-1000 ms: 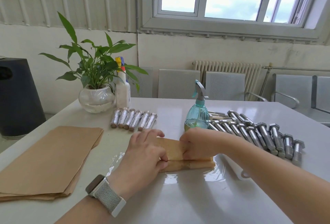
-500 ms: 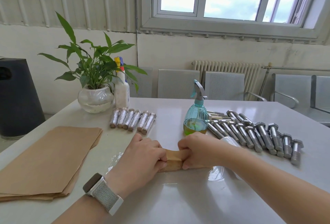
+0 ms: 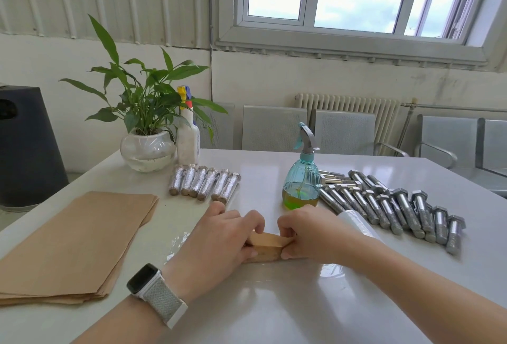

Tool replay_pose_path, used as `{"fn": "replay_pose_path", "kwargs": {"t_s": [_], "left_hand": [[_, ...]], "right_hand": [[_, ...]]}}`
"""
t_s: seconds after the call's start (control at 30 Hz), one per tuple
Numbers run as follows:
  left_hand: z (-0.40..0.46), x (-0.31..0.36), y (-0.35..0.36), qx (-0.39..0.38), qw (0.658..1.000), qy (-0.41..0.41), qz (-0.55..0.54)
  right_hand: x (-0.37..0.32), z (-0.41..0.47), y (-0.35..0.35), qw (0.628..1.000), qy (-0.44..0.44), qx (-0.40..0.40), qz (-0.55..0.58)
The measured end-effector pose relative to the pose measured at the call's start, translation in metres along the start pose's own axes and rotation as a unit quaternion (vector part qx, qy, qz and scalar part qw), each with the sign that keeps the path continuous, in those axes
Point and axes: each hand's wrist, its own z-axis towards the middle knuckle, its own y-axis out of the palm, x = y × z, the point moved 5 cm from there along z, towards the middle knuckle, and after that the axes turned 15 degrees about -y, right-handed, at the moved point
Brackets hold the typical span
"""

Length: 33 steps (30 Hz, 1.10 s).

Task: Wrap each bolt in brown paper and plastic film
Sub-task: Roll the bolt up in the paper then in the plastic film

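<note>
brown paper roll [image 3: 265, 245] lies on plastic film [image 3: 288, 283] mid-table, pinched by left hand [image 3: 219, 245] and right hand [image 3: 310, 234]. six wrapped bolts [image 3: 204, 184] done; many bare bolts [image 3: 389, 204] remain.

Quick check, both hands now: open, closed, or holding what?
Left hand: grips the brown paper roll.
Right hand: pinches the same roll's other end.

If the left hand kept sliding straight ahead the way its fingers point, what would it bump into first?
Probably the right hand, which faces it across the brown paper roll that both hands grip. The left hand points rightward and slightly away; depth is hard to judge.
</note>
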Motion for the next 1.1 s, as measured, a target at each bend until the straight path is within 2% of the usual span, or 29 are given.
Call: {"fn": "replay_pose_path", "kwargs": {"t_s": [0.37, 0.47, 0.6, 0.67, 0.77, 1.1], "left_hand": [[0.005, 0.002, 0.001, 0.003, 0.999, 0.001, 0.034], [0.004, 0.002, 0.0, -0.009, 0.999, -0.036, 0.034], [0.01, 0.002, 0.003, -0.008, 0.993, -0.102, 0.055], [0.014, 0.0, 0.006, -0.01, 0.989, -0.135, 0.066], [0.013, -0.006, 0.01, -0.044, 0.984, -0.173, 0.025], [0.01, -0.011, 0.009, -0.087, 0.985, -0.146, -0.033]], "right_hand": [[-0.013, -0.018, 0.011, 0.996, -0.007, 0.073, -0.051], [-0.019, -0.024, 0.012, 0.992, -0.024, 0.097, -0.077], [-0.031, -0.033, 0.014, 0.974, -0.059, 0.172, -0.136], [-0.033, -0.035, 0.017, 0.971, -0.051, 0.164, -0.167], [-0.033, -0.039, 0.023, 0.967, -0.052, 0.169, -0.183], [-0.03, -0.045, 0.03, 0.957, -0.071, 0.227, -0.167]]}}
